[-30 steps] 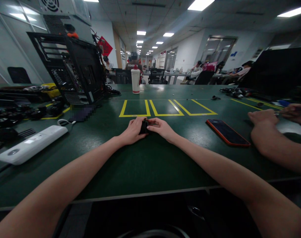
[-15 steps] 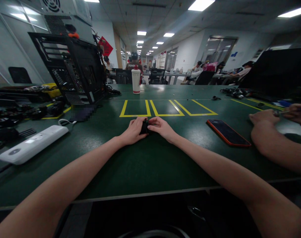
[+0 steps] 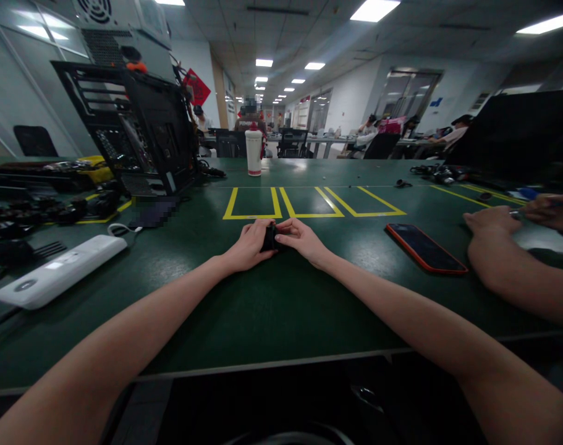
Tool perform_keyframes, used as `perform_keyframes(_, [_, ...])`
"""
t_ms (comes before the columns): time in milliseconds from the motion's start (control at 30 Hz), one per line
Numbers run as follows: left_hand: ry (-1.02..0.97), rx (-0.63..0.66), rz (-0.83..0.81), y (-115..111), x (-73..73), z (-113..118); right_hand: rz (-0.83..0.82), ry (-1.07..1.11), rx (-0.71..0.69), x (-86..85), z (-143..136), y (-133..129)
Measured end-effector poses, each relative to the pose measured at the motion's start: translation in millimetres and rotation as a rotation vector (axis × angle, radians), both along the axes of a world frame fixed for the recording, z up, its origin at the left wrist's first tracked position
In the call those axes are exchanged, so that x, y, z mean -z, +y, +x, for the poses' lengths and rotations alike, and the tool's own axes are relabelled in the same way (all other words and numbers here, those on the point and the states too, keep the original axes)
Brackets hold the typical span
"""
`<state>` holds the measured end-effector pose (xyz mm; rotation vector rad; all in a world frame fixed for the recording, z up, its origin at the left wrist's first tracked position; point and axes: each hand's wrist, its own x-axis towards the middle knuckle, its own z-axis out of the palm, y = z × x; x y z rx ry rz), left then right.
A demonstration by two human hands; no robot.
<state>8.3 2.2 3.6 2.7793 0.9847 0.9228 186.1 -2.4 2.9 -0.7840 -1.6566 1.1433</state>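
A small black object (image 3: 269, 238) rests on the green table (image 3: 281, 309), between my two hands, near the middle of the view. My left hand (image 3: 250, 245) is closed round its left side. From the right, the thumb and fingers of my right hand (image 3: 300, 240) are pinched at the object's right side. Fingers cover much of the object, and its details are too dark to make out. Just beyond the hands, yellow tape outlines (image 3: 309, 215) mark the tabletop.
An orange-edged phone (image 3: 424, 248) lies to the right, near a person's hands (image 3: 492, 219). On the left are a white power strip (image 3: 61, 270), black cables and an open computer case (image 3: 144, 133). A white cup (image 3: 254, 153) stands at the far side.
My right fingers have shifted very slightly at the black object. The view has moved a little; otherwise the scene looks the same.
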Motion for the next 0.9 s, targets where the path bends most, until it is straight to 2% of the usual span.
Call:
perform_keyframes(133, [0.003,0.003,-0.005,-0.1,0.0,-0.3,-0.071,0.016,-0.021,-0.2,0.0,0.4])
perform_keyframes(300, [0.003,-0.003,-0.006,0.3,0.0,-0.7,-0.040,0.061,-0.074,-0.9,0.4,-3.6])
perform_keyframes(600, [0.013,-0.010,0.000,-0.9,-1.0,0.1,-0.028,0.007,0.024,1.6,-0.7,2.6])
perform_keyframes(733, [0.016,-0.007,0.004,-0.9,-0.8,-0.8,-0.079,-0.002,-0.019,1.7,0.9,3.4])
perform_keyframes(900, [0.026,-0.010,0.003,-0.9,-0.7,-1.1,-0.040,0.026,-0.090,-1.6,2.6,-2.3])
